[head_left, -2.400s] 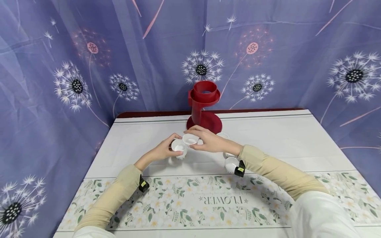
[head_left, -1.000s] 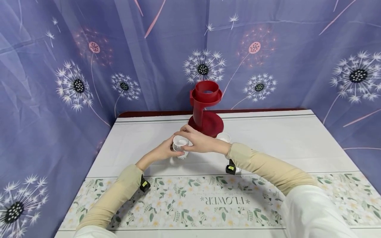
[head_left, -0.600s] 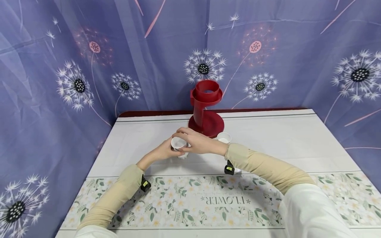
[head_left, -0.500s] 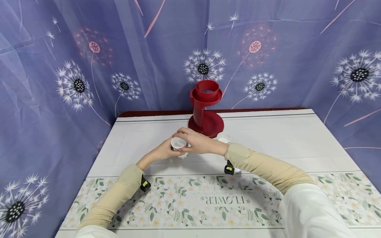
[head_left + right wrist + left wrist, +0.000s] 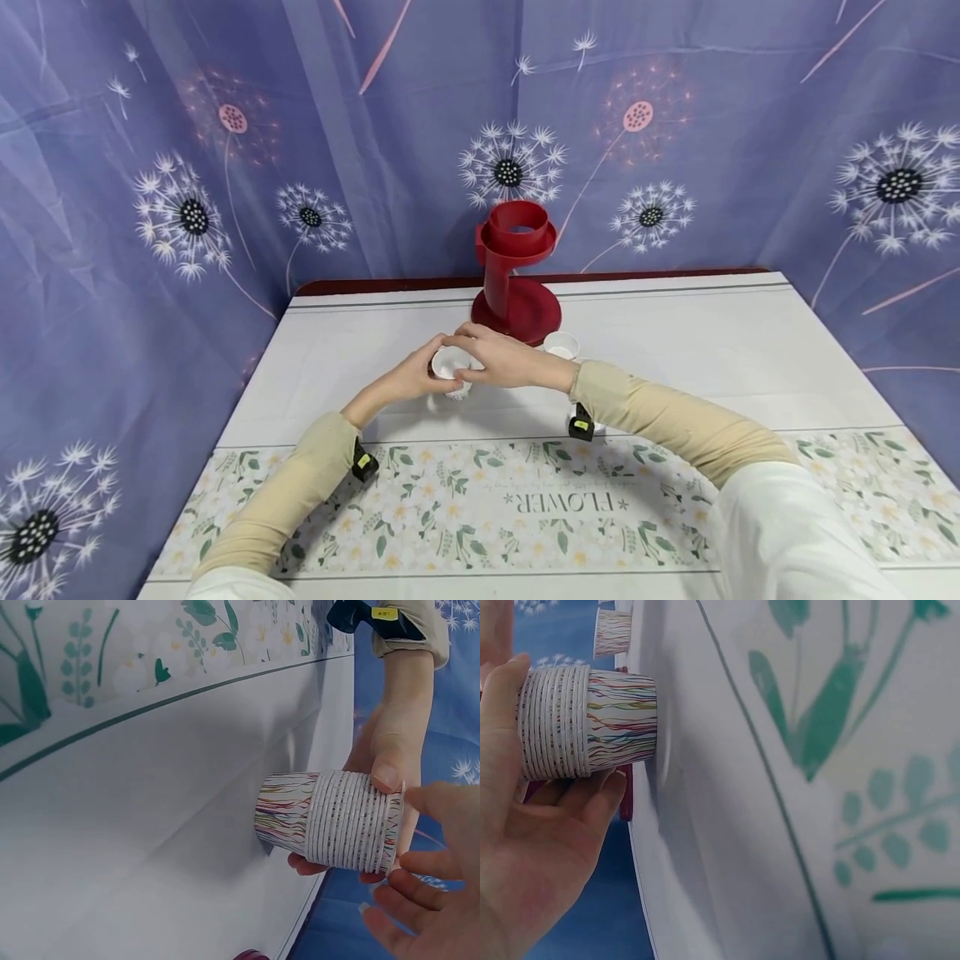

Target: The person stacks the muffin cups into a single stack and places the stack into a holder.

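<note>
A stack of nested paper cups (image 5: 585, 720), white with coloured wavy lines, stands mouth up just over the white cloth. My left hand (image 5: 411, 375) grips the stack from the left, thumb on the near side and fingers behind. From the other side my right hand (image 5: 506, 357) pinches the topmost paper cup (image 5: 450, 363) at its rim, thumb in front and fingers at the back, as the right wrist view shows from the side. Near my right wrist stands another paper cup (image 5: 561, 343). A further white cup (image 5: 598, 430) is mostly hidden behind the wrist camera.
A red stand (image 5: 497, 283) with a ring on top and a round base (image 5: 536, 310) rises behind the hands. The table is covered by a white cloth (image 5: 675, 333) with a floral band. A purple dandelion-print curtain (image 5: 405, 167) closes off the back and sides.
My right hand has brought a separate cup leftward onto the stack in my left hand, and the cup now sits in it. In the last half second both hands have hardly moved.
</note>
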### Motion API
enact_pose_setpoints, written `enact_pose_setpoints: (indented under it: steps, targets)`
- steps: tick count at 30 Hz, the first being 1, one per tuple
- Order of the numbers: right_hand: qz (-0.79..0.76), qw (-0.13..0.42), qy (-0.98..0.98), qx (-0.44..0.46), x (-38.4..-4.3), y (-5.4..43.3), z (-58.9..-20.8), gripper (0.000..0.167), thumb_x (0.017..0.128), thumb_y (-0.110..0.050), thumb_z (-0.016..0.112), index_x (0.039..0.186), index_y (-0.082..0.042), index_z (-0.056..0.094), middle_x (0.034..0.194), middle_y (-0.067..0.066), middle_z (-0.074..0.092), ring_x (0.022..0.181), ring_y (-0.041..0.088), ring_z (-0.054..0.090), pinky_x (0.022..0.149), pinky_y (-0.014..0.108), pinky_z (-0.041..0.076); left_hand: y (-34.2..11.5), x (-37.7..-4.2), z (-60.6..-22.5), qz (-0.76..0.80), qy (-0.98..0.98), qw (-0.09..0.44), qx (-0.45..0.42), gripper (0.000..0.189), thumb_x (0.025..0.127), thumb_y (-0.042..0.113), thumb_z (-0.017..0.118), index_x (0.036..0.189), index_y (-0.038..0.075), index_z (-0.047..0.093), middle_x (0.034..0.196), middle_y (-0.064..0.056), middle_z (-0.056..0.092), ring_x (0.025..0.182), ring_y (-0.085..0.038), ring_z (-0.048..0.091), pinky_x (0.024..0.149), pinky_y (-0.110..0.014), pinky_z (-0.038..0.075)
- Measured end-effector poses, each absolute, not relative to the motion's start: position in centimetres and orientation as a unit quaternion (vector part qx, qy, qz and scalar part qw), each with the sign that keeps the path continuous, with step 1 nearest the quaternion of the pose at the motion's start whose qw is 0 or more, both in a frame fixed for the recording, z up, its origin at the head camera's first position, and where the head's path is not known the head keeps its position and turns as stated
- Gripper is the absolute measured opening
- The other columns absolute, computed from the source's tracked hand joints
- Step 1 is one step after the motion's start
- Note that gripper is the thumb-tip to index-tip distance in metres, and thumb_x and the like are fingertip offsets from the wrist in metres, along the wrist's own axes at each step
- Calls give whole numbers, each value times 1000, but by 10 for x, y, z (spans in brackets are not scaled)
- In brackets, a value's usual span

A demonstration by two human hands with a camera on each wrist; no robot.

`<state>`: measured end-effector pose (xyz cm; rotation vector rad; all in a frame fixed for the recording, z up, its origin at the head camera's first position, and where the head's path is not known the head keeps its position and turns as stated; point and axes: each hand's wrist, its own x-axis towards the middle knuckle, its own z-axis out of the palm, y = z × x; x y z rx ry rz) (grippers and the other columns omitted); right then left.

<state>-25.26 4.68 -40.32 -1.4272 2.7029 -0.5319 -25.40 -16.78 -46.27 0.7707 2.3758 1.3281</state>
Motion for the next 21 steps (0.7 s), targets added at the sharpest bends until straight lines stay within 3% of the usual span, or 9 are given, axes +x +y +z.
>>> enact_pose_setpoints:
  steps: [11, 21]
  targets:
    - [-174, 25, 878, -445, -254, 47, -402, 50, 91, -25, 68, 135, -6, 56, 120, 9, 58, 107, 17, 57, 88, 28, 52, -165, -252, -445, 467, 821, 166, 283, 52, 85, 10, 74, 125, 3, 43, 106, -12, 59, 83, -17, 58, 69, -25, 50]
    - [-174, 35, 879, -442, -252, 48, -402, 48, 91, -26, 68, 133, -4, 57, 120, 10, 58, 104, 18, 58, 85, 28, 53, -167, -258, -454, 479, 817, 162, 278, 65, 76, 10, 82, 131, 5, 49, 107, -15, 61, 87, -14, 58, 74, -22, 51]
